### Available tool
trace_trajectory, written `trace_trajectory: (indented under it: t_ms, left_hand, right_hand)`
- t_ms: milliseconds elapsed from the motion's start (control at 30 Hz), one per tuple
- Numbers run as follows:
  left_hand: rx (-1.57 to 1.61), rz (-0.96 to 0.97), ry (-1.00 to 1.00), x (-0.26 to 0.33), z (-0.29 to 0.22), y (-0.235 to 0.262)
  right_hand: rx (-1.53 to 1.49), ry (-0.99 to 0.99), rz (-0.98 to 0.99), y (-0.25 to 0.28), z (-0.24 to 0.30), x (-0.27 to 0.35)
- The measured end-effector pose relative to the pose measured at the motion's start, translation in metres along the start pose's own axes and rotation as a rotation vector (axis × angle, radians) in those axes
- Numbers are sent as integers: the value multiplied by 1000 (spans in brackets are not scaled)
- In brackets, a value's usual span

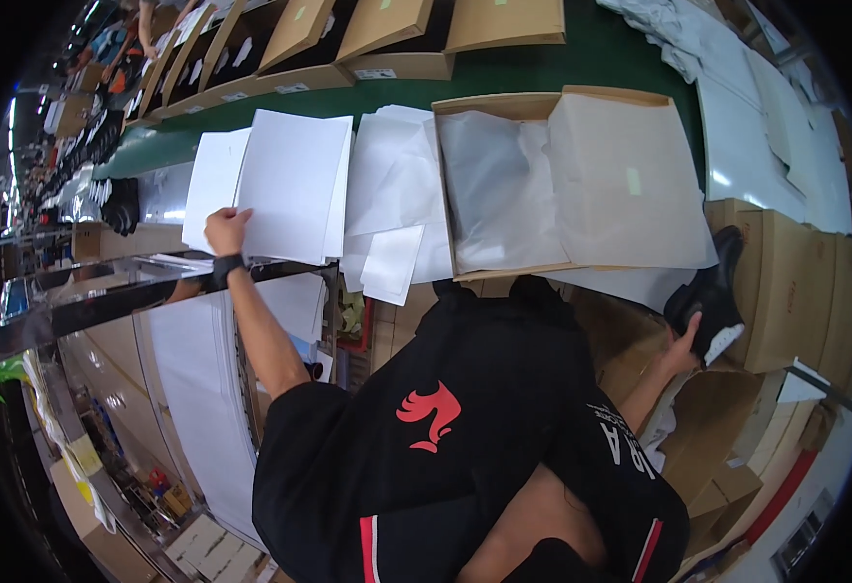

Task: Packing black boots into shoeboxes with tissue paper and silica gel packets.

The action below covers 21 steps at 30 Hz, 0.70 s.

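Note:
My left hand [228, 231], fingers curled, grips the near left edge of a stack of white paper [295, 180]. Another white paper stack [214, 185] lies just left of it. Out at the right, my right hand [681, 348] is closed around a black boot [706, 303], tilted beside the bench edge; a white piece shows at one end of it. Between my hands sits an open cardboard shoebox [499, 100] lined with tissue paper [494, 185]. Crumpled white sheets [392, 175] lie against its left side, with a small white booklet or folded sheet [393, 262] in front.
Several open shoeboxes [397, 64] line the far side of the green bench top [630, 58]. Brown cartons [790, 282] stand at the right. A metal rail [86, 301] runs along the left. Black boots [118, 204] stand farther left. Another person's arm [147, 29] shows at the far left.

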<state>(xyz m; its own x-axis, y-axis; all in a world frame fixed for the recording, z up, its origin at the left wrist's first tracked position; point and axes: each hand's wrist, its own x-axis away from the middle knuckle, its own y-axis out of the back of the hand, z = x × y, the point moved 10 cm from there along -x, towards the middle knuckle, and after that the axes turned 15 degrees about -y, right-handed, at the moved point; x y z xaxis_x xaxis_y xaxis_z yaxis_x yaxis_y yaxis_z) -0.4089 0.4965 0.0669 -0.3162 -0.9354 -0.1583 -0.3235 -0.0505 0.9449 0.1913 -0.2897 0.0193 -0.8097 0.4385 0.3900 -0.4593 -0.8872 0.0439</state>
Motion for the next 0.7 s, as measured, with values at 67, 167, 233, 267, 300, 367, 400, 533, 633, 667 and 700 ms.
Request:
trace_trajectory:
  t_ms: [67, 167, 233, 267, 300, 367, 400, 533, 633, 667, 700]
  left_hand:
    - [262, -15, -31, 6, -21, 26]
    - [904, -83, 88, 40, -90, 45]
    - [1074, -20, 59, 65, -150, 37]
    - [1180, -35, 67, 80, -189, 23]
    - [1068, -43, 140, 96, -198, 1]
    - [1051, 94, 136, 124, -249, -66]
    - [1187, 203, 35, 135, -286, -99]
    - [1125, 169, 15, 177, -356, -171]
    - [1060, 144, -75, 185, -372, -182]
    - [1066, 145, -75, 187, -375, -181]
    - [938, 153, -127, 188, -379, -178]
  right_hand:
    - [-180, 49, 39, 17, 16, 13]
    - [-333, 45, 45, 37, 30, 15]
    - [-708, 17, 378, 26, 39, 4]
    - [-727, 49, 391, 9, 55, 21]
    - [-730, 55, 385, -3, 70, 37]
    - [-871, 69, 568, -35, 99, 62]
    - [-875, 84, 558, -41, 105, 61]
    - [-780, 79, 989, -103, 143, 90]
    - [-692, 54, 1110, -132, 148, 111]
    - [-653, 21, 1137, -137, 147, 115]
    - [-649, 24, 1138, -139, 148, 116]
